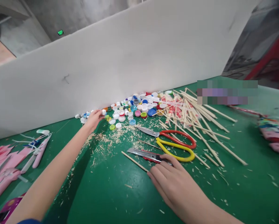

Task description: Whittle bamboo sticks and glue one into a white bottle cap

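White cap, head view: a small cap (104, 112) sits at the left fingertips, by the left end of the bottle caps (122, 119) near the white panel (130, 62); it looks like light, stiff plastic, likely smooth enough to slip, so best pinched across its rim.
Utility knife: the knife (144, 154) lies on the green table (102, 189), blade bare and pointing left — probably light and rigid, the blade sharp and brittle, so the handle is the place to hold.
Thin stick: a wooden stick (134, 161) lies just below the knife, likely light, stiff and easy to snap; the middle seems the safest grip.
Left hand: the hand (94, 119) reaches out with its fingertips narrowed to a pinch around the white cap.
Right hand: the hand (170, 182) lies low, fingers bent, one over the knife's handle and another close to the stick's near end — whether it grips either, I cannot tell.
Scissors: the pair (151, 132) lies beyond the knife, with wood shavings (114, 133) to its left.
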A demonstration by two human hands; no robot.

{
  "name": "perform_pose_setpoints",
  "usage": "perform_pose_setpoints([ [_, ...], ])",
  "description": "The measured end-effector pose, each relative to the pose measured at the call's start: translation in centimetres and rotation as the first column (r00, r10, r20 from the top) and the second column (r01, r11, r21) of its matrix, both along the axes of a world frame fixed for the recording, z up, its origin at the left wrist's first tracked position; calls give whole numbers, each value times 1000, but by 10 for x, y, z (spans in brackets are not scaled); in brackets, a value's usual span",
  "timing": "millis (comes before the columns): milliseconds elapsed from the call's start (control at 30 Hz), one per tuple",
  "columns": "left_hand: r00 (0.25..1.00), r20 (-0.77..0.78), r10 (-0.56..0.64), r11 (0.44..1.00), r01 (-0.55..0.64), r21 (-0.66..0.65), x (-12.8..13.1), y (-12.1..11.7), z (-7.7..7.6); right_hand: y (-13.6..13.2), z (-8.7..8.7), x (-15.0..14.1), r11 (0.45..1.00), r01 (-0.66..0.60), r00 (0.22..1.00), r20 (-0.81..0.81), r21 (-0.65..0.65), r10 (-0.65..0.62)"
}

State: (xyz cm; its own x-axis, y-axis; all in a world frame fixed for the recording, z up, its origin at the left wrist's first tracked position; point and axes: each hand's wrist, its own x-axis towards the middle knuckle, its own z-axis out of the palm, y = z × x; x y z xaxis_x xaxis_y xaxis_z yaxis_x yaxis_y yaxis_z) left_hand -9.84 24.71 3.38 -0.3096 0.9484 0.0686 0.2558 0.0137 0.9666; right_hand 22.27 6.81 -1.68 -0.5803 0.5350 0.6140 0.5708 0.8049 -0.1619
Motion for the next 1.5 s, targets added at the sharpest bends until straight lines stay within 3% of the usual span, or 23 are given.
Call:
perform_pose_setpoints([
  [200,972,235,1,996,22,-91,28,-81,9,-7,2,1,1000,1,1000,-6,-8,-1],
  [300,963,261,-69,979,116,-169,42,-125,4,-11,1,0,1000,-10,1000,1,-7,10],
  [400,935,277,-221,920,294,-260,51,-159,-7,-14,1,-2,1000,-24,1000,-20,-2,24],
  [467,953,180,-246,911,290,-294,54,-172,-14,-15,1,-2,1000,-27,999,-21,-1,27],
  [567,969,-166,-184,953,135,-269,57,-180,-17,-14,3,-2,1000,-19,1000,-4,-19,19],
  [667,874,-470,-124,986,57,-154,57,-177,-16,-13,3,-1,999,-21,1000,-8,-33,21],
  [833,589,-765,-262,962,224,-157,54,-164,-24,-12,8,-1,999,-38,999,-34,-16,38],
  [933,464,-826,-319,924,346,-163,53,-161,-30,-11,14,1,999,-20,999,-32,-36,19],
  [1033,492,-789,-369,901,397,-175,56,-166,-29,-5,22,7,999,28,1000,-6,-42,-29],
  [1233,707,-600,-374,915,385,-117,60,-184,-24,21,28,21,996,82,981,171,46,-89],
  [1367,683,-627,-375,911,397,-112,57,-190,-33,44,25,23,989,94,913,387,110,-130],
  [1500,633,-685,-359,906,414,-92,52,-198,-38,64,21,22,997,59,903,422,51,-75],
])
